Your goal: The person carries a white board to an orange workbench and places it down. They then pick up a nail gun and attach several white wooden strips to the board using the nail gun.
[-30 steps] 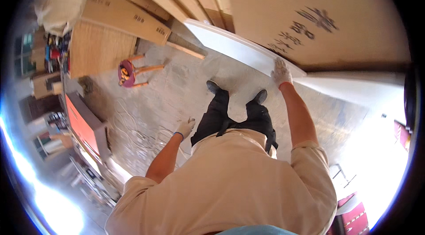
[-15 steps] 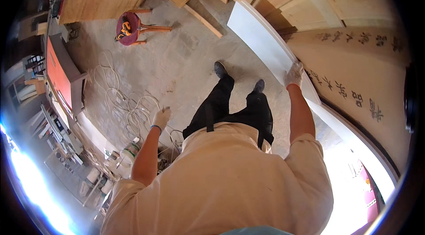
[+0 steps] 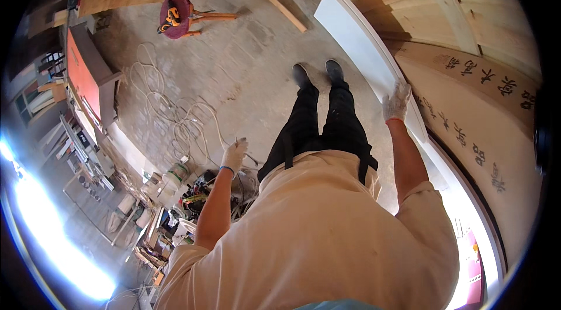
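Probably stiff and weighty, the white panel (image 3: 359,41) suits holding by its long edge, where the right hand (image 3: 397,101) lies, fingers spread; the left hand's (image 3: 235,154) grip is unclear.

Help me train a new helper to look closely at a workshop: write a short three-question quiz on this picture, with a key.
1. Fill the gap: nearest the long white board is the person's ____.

2. Multiple choice: what lies on the round stool?
A) a folded shirt
B) a yellow-and-black tool
C) a paint can

3. True or false: the pale cable is wound neatly on a reel.

Key:
1. Right hand.
2. B.
3. False; it lies in loose loops on the floor.
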Action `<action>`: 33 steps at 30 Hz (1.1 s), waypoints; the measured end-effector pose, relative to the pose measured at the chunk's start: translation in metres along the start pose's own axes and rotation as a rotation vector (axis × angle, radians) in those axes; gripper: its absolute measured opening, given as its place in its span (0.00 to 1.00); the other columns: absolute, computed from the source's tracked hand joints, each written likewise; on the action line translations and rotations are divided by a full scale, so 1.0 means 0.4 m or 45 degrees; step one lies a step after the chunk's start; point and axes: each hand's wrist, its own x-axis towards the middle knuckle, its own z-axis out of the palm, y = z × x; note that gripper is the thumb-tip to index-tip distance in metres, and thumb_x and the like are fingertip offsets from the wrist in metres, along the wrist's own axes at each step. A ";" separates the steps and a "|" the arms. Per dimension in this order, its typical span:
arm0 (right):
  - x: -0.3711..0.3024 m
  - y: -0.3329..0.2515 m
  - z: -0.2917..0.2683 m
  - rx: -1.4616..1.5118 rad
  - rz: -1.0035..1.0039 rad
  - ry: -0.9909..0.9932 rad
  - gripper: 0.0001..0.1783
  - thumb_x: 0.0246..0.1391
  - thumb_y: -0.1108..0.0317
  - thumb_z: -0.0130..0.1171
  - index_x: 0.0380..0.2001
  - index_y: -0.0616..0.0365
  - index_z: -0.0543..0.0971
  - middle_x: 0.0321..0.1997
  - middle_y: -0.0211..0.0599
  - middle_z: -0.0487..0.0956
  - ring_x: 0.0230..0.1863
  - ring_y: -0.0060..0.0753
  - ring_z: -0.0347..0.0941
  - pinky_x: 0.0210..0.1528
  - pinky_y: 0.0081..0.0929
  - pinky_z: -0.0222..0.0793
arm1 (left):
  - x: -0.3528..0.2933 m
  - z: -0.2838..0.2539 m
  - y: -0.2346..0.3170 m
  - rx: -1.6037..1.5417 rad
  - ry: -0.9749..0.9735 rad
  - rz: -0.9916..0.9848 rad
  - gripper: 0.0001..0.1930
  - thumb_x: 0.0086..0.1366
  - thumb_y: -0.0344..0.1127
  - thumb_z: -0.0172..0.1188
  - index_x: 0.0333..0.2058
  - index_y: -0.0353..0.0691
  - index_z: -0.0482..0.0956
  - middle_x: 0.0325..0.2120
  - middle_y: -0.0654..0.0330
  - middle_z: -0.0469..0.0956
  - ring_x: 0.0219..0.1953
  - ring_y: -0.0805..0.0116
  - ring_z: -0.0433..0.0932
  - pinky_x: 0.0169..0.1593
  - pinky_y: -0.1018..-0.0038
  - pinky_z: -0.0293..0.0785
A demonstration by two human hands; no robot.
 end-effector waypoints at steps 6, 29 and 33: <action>-0.005 0.019 0.059 -0.120 -0.081 0.041 0.40 0.70 0.54 0.62 0.79 0.58 0.67 0.88 0.53 0.55 0.88 0.53 0.48 0.89 0.48 0.43 | -0.110 0.176 0.044 -0.046 0.066 -0.082 0.26 0.76 0.46 0.64 0.63 0.32 0.83 0.39 0.67 0.82 0.38 0.77 0.77 0.43 0.75 0.74; 0.222 0.000 0.294 -0.338 -0.597 -0.614 0.32 0.77 0.46 0.52 0.71 0.57 0.76 0.70 0.52 0.80 0.69 0.51 0.77 0.73 0.49 0.69 | -0.227 0.057 -0.344 0.160 0.353 0.173 0.21 0.81 0.49 0.58 0.55 0.38 0.87 0.44 0.62 0.87 0.47 0.68 0.83 0.55 0.67 0.78; 0.262 0.096 0.113 -1.237 -1.176 -0.143 0.26 0.76 0.48 0.50 0.62 0.52 0.85 0.62 0.45 0.86 0.65 0.47 0.81 0.64 0.53 0.74 | -0.222 0.135 -0.403 -0.296 0.264 -0.180 0.22 0.79 0.50 0.58 0.56 0.40 0.88 0.54 0.50 0.89 0.58 0.56 0.85 0.65 0.61 0.78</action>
